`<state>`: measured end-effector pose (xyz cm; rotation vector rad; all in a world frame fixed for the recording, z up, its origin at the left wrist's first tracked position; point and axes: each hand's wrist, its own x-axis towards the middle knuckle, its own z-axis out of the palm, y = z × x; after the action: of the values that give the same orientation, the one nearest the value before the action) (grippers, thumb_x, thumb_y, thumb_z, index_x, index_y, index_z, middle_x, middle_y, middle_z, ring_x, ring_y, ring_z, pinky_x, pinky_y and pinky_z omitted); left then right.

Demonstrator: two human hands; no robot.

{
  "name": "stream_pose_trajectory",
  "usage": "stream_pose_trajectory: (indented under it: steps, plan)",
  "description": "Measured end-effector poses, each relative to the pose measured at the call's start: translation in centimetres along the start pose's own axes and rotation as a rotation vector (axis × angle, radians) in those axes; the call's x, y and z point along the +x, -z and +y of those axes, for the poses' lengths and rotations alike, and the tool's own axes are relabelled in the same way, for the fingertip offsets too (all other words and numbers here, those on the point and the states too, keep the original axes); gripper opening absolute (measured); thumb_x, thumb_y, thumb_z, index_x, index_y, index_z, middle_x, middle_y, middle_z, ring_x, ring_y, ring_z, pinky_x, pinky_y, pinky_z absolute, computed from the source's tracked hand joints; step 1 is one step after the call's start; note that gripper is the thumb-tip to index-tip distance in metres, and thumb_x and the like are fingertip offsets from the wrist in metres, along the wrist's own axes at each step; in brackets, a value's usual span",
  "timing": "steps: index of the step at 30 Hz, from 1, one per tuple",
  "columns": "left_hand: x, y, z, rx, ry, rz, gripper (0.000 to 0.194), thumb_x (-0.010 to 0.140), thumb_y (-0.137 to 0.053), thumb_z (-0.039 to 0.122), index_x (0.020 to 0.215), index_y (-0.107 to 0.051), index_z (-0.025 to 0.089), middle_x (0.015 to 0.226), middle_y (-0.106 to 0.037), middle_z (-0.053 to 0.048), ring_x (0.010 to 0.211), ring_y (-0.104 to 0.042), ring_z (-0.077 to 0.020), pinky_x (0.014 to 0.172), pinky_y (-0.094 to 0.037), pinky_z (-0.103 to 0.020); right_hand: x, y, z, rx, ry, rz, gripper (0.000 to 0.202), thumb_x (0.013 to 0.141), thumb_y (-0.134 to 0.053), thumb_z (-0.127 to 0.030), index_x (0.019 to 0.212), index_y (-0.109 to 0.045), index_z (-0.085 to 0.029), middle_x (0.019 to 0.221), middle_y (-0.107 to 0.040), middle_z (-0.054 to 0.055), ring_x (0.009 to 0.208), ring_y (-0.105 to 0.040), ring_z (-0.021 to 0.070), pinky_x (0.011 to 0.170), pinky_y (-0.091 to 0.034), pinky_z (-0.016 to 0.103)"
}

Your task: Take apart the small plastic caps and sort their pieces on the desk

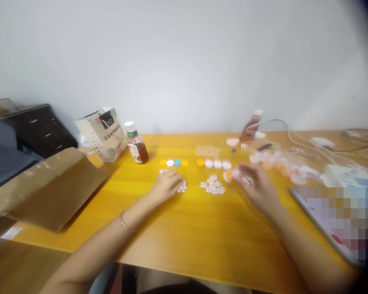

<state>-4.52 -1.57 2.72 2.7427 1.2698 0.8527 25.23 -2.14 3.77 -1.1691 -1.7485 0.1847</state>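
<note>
My left hand (167,185) rests low over the table with its fingers bent together. Small white pieces (182,188) lie at its fingertips, and whatever it pinches is too blurred to make out. Between thumb and fingers, my right hand (259,188) holds an orange-and-white round piece (230,175), smeared by motion. A pile of white lacy cut-outs (213,185) lies between the hands. Beyond them, small round discs stand in a row: a teal disc (177,163) among yellow and white ones on the left, an orange disc (200,162) beside white discs (217,164) on the right.
On the left are an open cardboard box (58,188), a printed paper bag (102,136) and a brown-filled bottle (138,147). Another bottle (250,127) leans at the back. Clear and orange items (276,161), cables (297,143) and a tablet-like slab (322,224) lie right.
</note>
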Motion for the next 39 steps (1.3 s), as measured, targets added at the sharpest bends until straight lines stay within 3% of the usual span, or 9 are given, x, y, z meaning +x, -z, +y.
stream_pose_trajectory:
  steps: [4,7,20,25,28,30,32,35,39]
  plan:
    - [2.2,0.6,-3.7,0.073,0.156,-0.041,0.014,0.084,-0.051,0.027,0.082,-0.062,0.018,0.09,-0.057,-0.005,0.087,-0.052,-0.0186,0.078,-0.039,-0.03,-2.0,-2.2,-3.5,0.152,0.142,-0.36,0.027,0.084,-0.051,-0.028,0.11,-0.046,-0.022,0.099,-0.058,0.007,0.088,-0.058,0.0188,0.08,-0.049,0.036]
    - [3.2,0.4,-4.9,0.105,0.216,-0.118,0.013,0.081,-0.053,0.026,0.08,-0.064,0.019,0.093,-0.056,-0.005,0.09,-0.051,-0.0202,0.081,-0.038,-0.033,-3.0,-2.9,-4.7,0.238,0.208,-0.521,0.026,0.085,-0.049,-0.025,0.11,-0.045,-0.023,0.099,-0.058,0.007,0.088,-0.057,0.018,0.078,-0.05,0.035]
    - [3.3,-0.6,-5.8,0.063,0.255,-0.138,0.014,0.077,-0.055,0.027,0.082,-0.067,0.02,0.096,-0.057,-0.005,0.094,-0.051,-0.0221,0.085,-0.037,-0.036,-4.1,-4.1,-5.2,0.316,0.215,-0.703,0.023,0.085,-0.049,-0.023,0.107,-0.045,-0.021,0.095,-0.057,0.007,0.087,-0.056,0.0167,0.08,-0.047,0.033]
    - [2.0,0.6,-2.7,-0.088,0.152,0.046,0.023,0.082,-0.052,0.033,0.096,-0.062,0.017,0.096,-0.058,-0.007,0.094,-0.053,-0.02,0.086,-0.039,-0.033,-4.3,-4.6,-4.8,0.38,0.139,-0.696,0.03,0.083,-0.053,-0.025,0.11,-0.043,-0.022,0.09,-0.059,0.004,0.079,-0.057,0.015,0.076,-0.049,0.032]
    - [0.5,1.3,1.3,-0.202,-0.068,-0.167,0.031,0.079,-0.054,0.044,0.095,-0.06,0.018,0.086,-0.06,-0.005,0.083,-0.055,-0.0175,0.078,-0.041,-0.029,-4.5,-5.1,-4.6,0.423,0.092,-0.665,0.036,0.08,-0.057,-0.024,0.111,-0.041,-0.023,0.086,-0.059,0.002,0.075,-0.058,0.0142,0.072,-0.049,0.03]
    - [-0.6,1.0,3.7,-0.223,-0.118,-0.271,0.044,0.07,-0.06,0.054,0.094,-0.059,0.017,0.084,-0.059,-0.005,0.08,-0.055,-0.019,0.073,-0.042,-0.029,-4.7,-5.5,-4.5,0.431,0.055,-0.621,0.04,0.076,-0.061,-0.023,0.11,-0.04,-0.023,0.086,-0.058,0.002,0.075,-0.058,0.0145,0.071,-0.049,0.03]
    - [-1.4,-0.1,5.1,-0.247,-0.046,-0.295,0.05,0.063,-0.064,0.058,0.09,-0.058,0.016,0.084,-0.059,-0.006,0.077,-0.055,-0.0191,0.069,-0.042,-0.028,-4.8,-5.9,-4.4,0.442,0.017,-0.574,0.043,0.074,-0.063,-0.024,0.11,-0.039,-0.024,0.085,-0.058,0.001,0.076,-0.059,0.0151,0.072,-0.049,0.031]
    - [-2.0,-2.0,5.7,-0.314,0.116,-0.247,0.035,0.069,-0.064,0.049,0.08,-0.056,0.016,0.075,-0.056,-0.002,0.067,-0.053,-0.0145,0.06,-0.04,-0.024,-4.7,-6.0,-4.6,0.422,-0.01,-0.509,0.043,0.074,-0.062,-0.025,0.11,-0.037,-0.023,0.087,-0.059,0.002,0.081,-0.06,0.0163,0.075,-0.048,0.032]
    - [-2.2,-3.2,5.4,-0.365,0.247,-0.165,0.022,0.07,-0.063,0.035,0.074,-0.053,0.016,0.066,-0.052,0.002,0.058,-0.047,-0.0108,0.052,-0.034,-0.02,-3.8,-5.7,-5.6,0.13,-0.02,-0.511,0.034,0.07,-0.064,-0.035,0.093,-0.043,-0.021,0.078,-0.059,0.002,0.072,-0.059,0.0178,0.063,-0.045,0.029]
